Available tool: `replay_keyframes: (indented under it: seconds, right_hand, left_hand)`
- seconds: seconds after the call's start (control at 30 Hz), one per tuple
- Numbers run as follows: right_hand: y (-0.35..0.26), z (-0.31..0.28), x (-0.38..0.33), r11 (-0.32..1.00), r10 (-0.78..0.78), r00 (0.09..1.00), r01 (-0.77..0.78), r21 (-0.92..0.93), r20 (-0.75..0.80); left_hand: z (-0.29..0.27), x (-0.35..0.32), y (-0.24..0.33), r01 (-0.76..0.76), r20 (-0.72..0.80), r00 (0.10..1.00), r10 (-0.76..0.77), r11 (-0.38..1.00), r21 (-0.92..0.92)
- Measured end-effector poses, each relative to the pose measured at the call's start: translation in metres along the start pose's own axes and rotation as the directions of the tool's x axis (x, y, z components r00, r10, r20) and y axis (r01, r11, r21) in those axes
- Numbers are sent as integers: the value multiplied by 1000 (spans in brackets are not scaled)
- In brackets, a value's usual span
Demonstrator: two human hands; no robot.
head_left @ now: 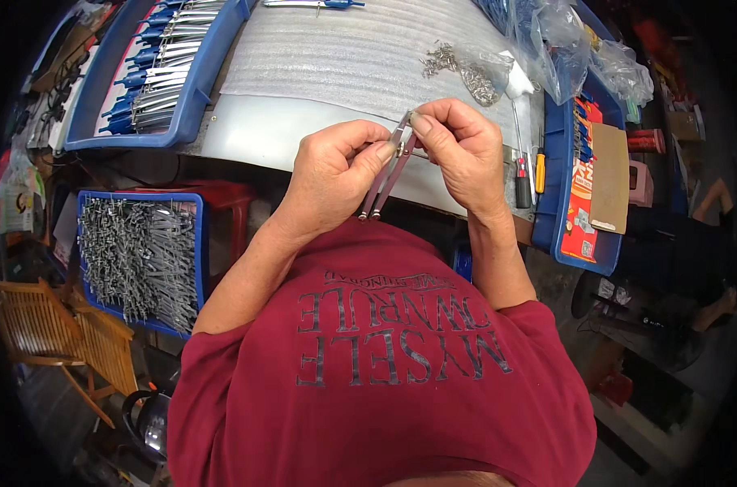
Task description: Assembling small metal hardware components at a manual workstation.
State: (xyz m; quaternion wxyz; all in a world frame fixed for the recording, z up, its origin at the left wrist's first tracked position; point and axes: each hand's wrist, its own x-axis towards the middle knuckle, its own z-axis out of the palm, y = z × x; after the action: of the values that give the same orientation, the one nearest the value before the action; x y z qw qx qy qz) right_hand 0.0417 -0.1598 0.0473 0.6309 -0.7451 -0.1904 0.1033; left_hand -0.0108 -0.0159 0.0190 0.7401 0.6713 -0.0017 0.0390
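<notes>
Between my two hands I hold a pair of metal compasses (374, 195), its two legs hanging side by side toward my shirt. My left hand (336, 166) pinches it near the middle with thumb and forefinger, by a small crosspiece. My right hand (468, 154) grips the upper end between thumb and fingers. The fingertips partly cover the top. Beyond my hands, a worktable (255, 130) has a foam sheet (336, 61) over it. Small metal parts (440, 58) lie loose there, next to a clear bag of more (480, 84).
At the far left a blue tray (191, 101) holds blue-topped compasses. A lower blue crate (200, 243) is full of grey metal parts. On the right are screwdrivers (540, 172), a blue bin (557, 203) with cardboard, and plastic bags (559, 49). Another person's arm (713, 199) shows at right.
</notes>
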Motion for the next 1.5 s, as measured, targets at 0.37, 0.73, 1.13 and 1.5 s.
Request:
replay_keyframes:
  seconds: [0.37,0.73,1.13,1.5]
  right_hand:
    - [13,1,-3,996,18,1000,-16,86,-21]
    - [9,-2,2,994,35,999,-38,102,35]
    - [22,1,14,977,45,996,-27,213,-81]
    - [36,2,16,973,64,972,-10,229,-228]
  left_hand:
    - [-1,1,-1,16,16,1000,-16,1000,-8]
    - [-5,2,-3,23,78,997,-27,998,53]
    - [-2,11,-7,162,112,984,-137,954,-252]
    - [-1,11,-16,351,134,936,-327,901,-255]
